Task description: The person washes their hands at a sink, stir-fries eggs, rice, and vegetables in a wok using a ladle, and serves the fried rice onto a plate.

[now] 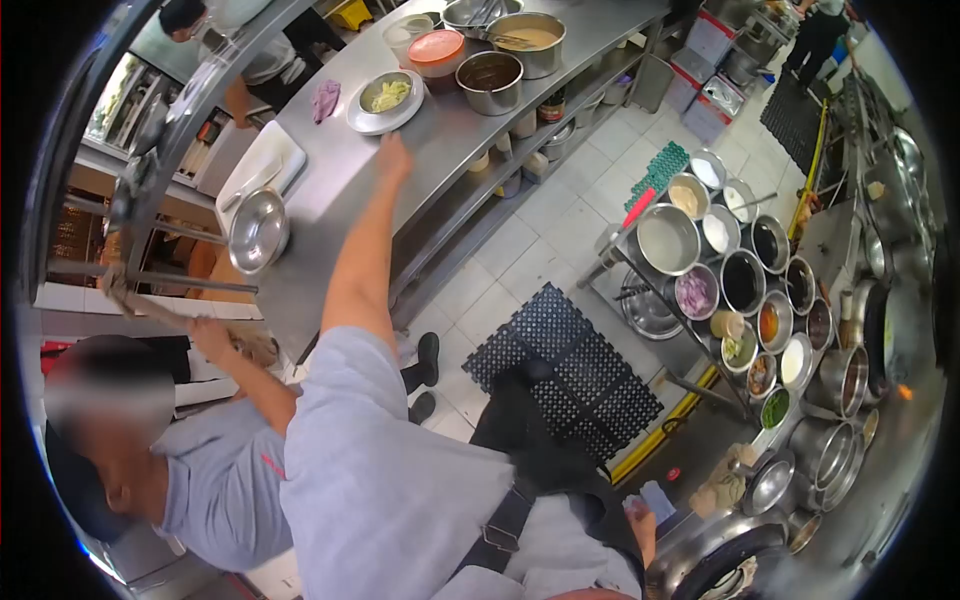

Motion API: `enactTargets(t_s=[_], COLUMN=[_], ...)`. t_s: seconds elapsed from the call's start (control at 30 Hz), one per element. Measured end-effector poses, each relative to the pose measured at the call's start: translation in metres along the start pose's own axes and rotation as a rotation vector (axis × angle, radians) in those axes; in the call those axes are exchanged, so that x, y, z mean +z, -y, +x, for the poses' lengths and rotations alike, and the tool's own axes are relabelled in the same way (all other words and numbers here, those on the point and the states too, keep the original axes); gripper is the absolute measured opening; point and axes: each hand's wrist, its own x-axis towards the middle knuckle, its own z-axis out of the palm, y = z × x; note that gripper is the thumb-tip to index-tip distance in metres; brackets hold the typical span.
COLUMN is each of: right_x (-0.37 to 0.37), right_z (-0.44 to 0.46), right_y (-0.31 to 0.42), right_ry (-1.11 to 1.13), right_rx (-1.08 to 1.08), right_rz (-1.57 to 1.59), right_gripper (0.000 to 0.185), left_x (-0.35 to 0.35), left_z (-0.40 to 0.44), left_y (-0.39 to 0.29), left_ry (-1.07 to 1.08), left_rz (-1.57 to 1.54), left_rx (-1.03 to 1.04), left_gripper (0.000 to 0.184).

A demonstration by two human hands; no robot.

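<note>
My left arm stretches out over the steel counter (330, 215). At its end, my left hand (395, 162) is closed at the near rim of a white plate (372, 124); its fingertips are small and partly hidden. On that plate sits a steel bowl (387, 94) with pale green-yellow cut food in it. Low in the view, beside the stove, my right hand (642, 528) is closed around a pale bluish cloth-like piece (657, 501). Its fingers are partly covered by that piece.
Near the plate stand a pot of dark sauce (490, 82), an orange-lidded tub (436, 52) and a pink cloth (325, 101). A co-worker (215, 490) stands close on the left. Several filled containers (742, 280) crowd the right-hand rack. A black mat (565, 370) covers the floor.
</note>
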Motion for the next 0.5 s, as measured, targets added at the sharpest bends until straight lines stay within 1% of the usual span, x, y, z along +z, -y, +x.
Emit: enactTargets(t_s=[0.1,0.2,0.3,0.33,0.4,0.43,0.5], right_x=[0.015,0.014,0.014,0.017,0.019,0.021,0.03], right_z=[0.012,0.003,-0.004,-0.009,-0.006,0.001,0.013], right_y=[-0.013,-0.001,-0.002,0.0,0.005,0.005,-0.017], right_ry=[0.081,0.051,-0.01,-0.053,-0.094,-0.092,-0.012], right_rx=[0.023,0.128,0.161,0.157,0.103,0.064,0.036], right_rz=[0.039,-0.001,0.054,0.112,0.194,0.227,0.256], right_gripper=[0.039,0.033,0.025,0.021,0.015,0.014,0.017], left_x=[0.023,0.008,0.001,0.001,0.012,0.028,0.06], left_z=[0.06,0.06,0.043,0.039,0.042,0.042,0.046], left_y=[0.036,0.036,0.029,0.033,0.059,0.08,0.119], left_ry=[0.015,0.288,0.171,0.181,0.196,0.129,-0.142], left_rz=[-0.088,-0.053,-0.058,-0.136,-0.296,-0.596,-1.217], left_rx=[0.045,-0.096,-0.238,-0.342,-0.536,-0.665,-0.914], left_gripper=[0.049,0.048,0.046,0.046,0.047,0.038,0.028])
